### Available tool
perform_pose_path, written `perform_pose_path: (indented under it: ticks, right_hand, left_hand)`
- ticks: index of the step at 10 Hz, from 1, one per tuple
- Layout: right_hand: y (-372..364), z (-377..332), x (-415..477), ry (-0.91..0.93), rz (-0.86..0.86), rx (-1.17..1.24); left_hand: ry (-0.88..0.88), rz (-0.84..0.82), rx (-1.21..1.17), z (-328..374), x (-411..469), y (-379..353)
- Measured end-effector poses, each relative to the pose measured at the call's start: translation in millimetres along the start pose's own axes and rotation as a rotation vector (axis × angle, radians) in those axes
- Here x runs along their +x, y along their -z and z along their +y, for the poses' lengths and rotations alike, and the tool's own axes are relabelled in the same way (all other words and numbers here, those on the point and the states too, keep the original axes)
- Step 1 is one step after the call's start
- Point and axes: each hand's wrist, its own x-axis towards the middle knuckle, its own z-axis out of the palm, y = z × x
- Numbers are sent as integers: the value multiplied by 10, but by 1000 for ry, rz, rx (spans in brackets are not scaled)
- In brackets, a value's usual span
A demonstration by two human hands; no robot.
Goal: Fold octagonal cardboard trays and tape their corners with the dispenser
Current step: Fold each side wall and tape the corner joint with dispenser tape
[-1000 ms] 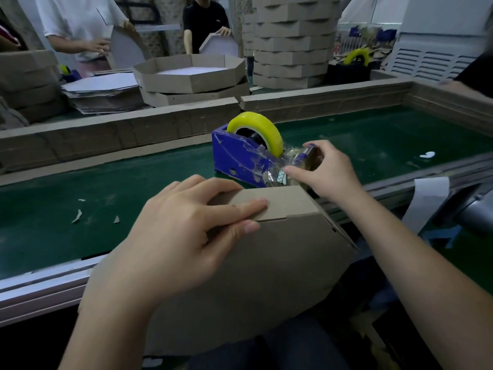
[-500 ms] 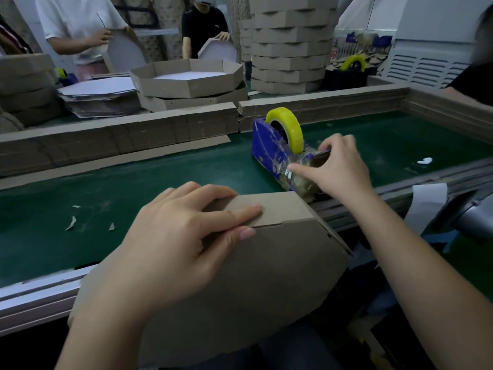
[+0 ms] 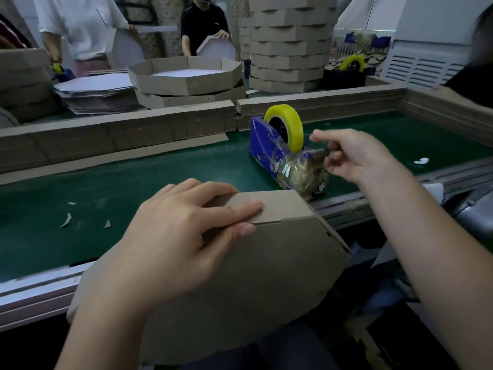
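The cardboard tray [image 3: 253, 276] stands on its edge, low and close to the person, leaning on the metal rail [image 3: 40, 289] beside the green belt [image 3: 160, 177]. The left hand [image 3: 173, 236] lies over the tray's top corner. Its grip is flat: straight fingers press the folded flap [image 3: 272, 209] down and the thumb rests just under the fold. If this hand slides or lifts, the flap may pop open. Then the corner would have a gap and the tape would go on crooked.

The right hand [image 3: 357, 158] is at the front of the blue dispenser [image 3: 261, 140], just past the yellow tape roll [image 3: 296, 129]. Its grip is narrow, with curled fingers that seem to pinch the tape end [image 3: 321, 153]. The tape is clear and the hand is blurry, so I am not fully sure.

The tape could slip out, fold over and stick to itself, or stick to the fingers. Lumps of old tape [image 3: 301, 172] cling to the dispenser's front and could snag the new piece. The dispenser sits near the belt's edge, so a hard pull might drag it toward the rail.
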Motion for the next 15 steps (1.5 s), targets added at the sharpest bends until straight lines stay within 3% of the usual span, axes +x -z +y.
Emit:
perform_pose_path:
  ticks: [4,12,13,14,15]
  right_hand:
    - [-167,197,-126,101,153,433]
    - [-58,541,-142,275,46,830]
    - [-42,632,-138,292,69,830]
    - [4,729,-131,361,89,645]
    - [104,833,-136,439,230,168]
  left_hand:
    - [12,-3,-7,2,-2,16]
    - [12,-15,-19,14,30,2]
    - [13,-17,-21,20,29,5]
    - [12,-23,-19,20,36,7]
    - [12,-22,-17,20,44,6]
